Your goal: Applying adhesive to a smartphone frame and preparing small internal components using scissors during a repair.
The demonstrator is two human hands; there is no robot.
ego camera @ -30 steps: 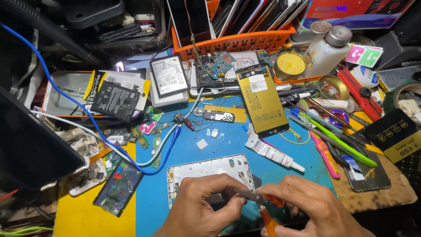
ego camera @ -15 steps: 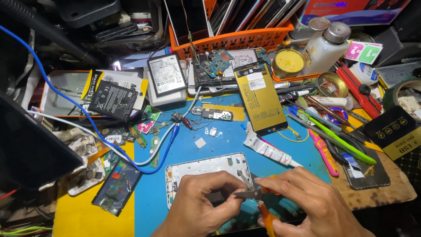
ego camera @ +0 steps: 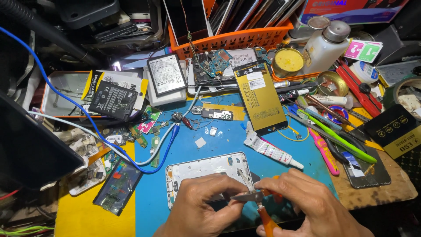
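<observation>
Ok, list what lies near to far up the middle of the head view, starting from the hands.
left hand and right hand → white phone frame → white glue tube → yellow-backed phone screen → orange basket

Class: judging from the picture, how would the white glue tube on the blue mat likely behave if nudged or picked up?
The white glue tube is round and lies flat on the blue mat, so it may roll slightly. It looks small, probably light. Its flattened tail suggests soft, squeezable walls.
</observation>
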